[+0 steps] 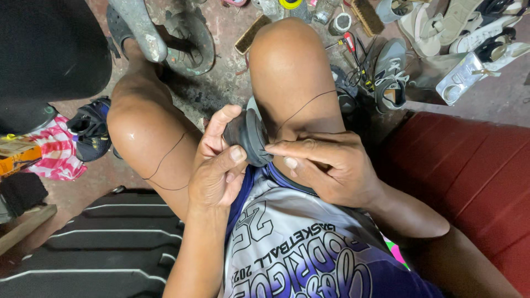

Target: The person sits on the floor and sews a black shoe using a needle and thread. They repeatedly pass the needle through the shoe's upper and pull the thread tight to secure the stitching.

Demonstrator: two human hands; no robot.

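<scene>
Dark shoe (249,135) wedged between knees, left hand (216,168) clamped on its left side, right hand (323,165) fingertips pinching at its right edge, black thread (306,105) trailing up-right over knee.

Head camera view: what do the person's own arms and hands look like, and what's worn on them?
Both arms are bare, with no sleeves on the forearms. The left hand and right hand wear no gloves, rings or watch. Fingernails are short. A sleeveless purple and white sports jersey covers the torso.

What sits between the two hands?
Head view: the dark shoe, gripped by the left hand and pinched at its edge by the right hand.
</scene>
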